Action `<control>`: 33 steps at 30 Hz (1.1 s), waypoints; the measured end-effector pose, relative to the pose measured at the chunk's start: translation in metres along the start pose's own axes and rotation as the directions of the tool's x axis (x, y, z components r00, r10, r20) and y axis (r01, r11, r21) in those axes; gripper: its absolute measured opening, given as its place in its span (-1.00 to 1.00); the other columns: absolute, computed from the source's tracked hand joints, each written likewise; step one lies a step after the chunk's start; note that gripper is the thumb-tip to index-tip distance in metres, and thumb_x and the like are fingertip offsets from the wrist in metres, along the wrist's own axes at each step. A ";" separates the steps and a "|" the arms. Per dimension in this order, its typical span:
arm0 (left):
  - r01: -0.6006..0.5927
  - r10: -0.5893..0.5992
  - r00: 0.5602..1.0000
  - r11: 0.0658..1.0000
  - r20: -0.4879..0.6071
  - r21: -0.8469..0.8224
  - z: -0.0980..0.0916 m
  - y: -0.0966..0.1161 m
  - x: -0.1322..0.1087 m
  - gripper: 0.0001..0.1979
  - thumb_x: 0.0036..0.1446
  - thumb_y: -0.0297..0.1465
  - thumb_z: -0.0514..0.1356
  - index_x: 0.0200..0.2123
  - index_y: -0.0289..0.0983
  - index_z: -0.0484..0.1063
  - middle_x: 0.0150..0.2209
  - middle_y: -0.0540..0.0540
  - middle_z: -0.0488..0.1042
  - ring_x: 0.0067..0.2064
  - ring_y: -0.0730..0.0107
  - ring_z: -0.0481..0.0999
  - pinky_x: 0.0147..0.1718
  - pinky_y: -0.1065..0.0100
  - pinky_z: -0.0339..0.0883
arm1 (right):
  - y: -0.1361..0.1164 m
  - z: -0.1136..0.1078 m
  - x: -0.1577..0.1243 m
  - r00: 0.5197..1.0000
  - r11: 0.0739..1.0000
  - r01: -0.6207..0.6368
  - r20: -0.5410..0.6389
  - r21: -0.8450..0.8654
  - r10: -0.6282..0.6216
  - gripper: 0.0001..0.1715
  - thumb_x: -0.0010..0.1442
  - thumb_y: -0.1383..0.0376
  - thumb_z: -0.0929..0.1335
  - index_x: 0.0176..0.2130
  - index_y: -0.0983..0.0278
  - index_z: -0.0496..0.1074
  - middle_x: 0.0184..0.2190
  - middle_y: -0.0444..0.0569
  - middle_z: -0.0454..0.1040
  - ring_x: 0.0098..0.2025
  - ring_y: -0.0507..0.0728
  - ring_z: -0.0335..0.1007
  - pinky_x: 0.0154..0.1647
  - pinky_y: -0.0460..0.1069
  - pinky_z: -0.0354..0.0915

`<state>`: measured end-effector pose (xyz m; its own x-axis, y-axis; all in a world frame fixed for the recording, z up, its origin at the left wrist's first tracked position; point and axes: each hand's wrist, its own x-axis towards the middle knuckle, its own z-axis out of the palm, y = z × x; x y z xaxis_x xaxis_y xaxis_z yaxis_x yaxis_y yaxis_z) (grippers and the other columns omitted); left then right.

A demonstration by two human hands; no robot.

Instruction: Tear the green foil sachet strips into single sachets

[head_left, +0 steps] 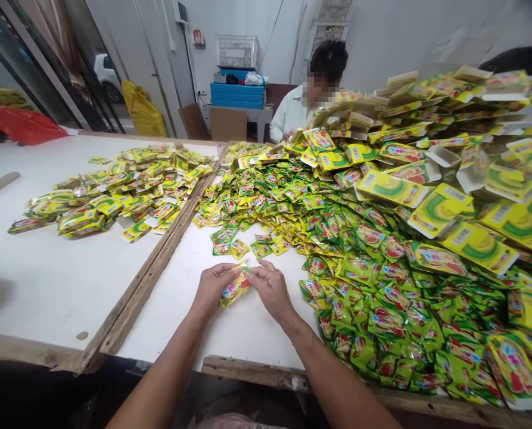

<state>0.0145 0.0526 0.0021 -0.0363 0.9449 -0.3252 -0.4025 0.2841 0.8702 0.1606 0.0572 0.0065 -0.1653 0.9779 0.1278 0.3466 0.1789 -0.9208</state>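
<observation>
Crowding the right: green sachets (382,310), with yellow cartons (395,189) heaped over them.
Wooden strip (156,256): divides the white table (167,322), on the left.
Held carton (235,291): over the table, long axis slanting, top end pointing away and slightly rightward.
Left hand (211,285): half curled, thumb and fingers pinching its upper left.
Right hand (272,287): half curled, pinching its top end.

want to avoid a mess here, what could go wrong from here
The heaped cartons rise steeply at the right, beside and above the green packets; some might slide down over them.
Green packets lie close to the table's near wooden edge, so a nudge could send a few off.
The left hand and right hand pinch the yellow carton; squeezing hard may crease it.
</observation>
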 end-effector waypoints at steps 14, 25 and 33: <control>0.359 0.601 0.569 0.432 -0.561 0.827 -0.101 0.121 -0.003 -0.50 -0.04 -0.15 0.21 -0.06 -0.30 0.44 -0.18 -0.22 0.53 -0.11 -0.08 0.48 -0.15 0.04 0.32 | 0.030 -0.031 0.053 0.992 0.778 -0.056 -0.121 -0.626 -0.026 -0.56 0.24 0.32 0.16 0.07 0.36 0.31 0.10 0.17 0.33 0.16 0.23 0.16 0.15 0.13 0.04; 0.061 0.520 0.816 0.353 -0.251 0.934 -0.055 0.068 0.015 -0.69 0.03 -0.24 0.12 -0.23 -0.28 0.51 -0.30 -0.16 0.58 -0.23 0.14 0.52 -0.25 0.28 0.32 | 0.037 -0.024 0.037 0.996 0.518 0.090 0.074 -0.851 -0.052 -0.52 0.13 0.46 0.17 0.05 0.38 0.32 -0.19 0.17 0.47 -0.13 0.24 0.30 -0.08 0.06 0.15; 0.043 0.478 0.869 0.178 -0.124 0.983 -0.018 0.045 0.040 -0.77 0.07 -0.30 0.07 -0.37 -0.18 0.52 -0.37 -0.09 0.58 -0.29 0.17 0.51 -0.40 0.34 0.18 | 0.046 -0.043 0.047 0.961 0.873 -0.099 -0.274 -0.477 -0.041 -0.53 0.05 0.47 0.17 -0.07 0.24 0.39 -0.33 -0.01 0.50 -0.25 0.15 0.40 -0.21 0.00 0.25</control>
<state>-0.0216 0.0999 0.0216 -0.3377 0.9372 0.0872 0.8263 0.2509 0.5043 0.2084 0.1159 -0.0140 0.0800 0.9619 0.2615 0.7595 0.1111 -0.6409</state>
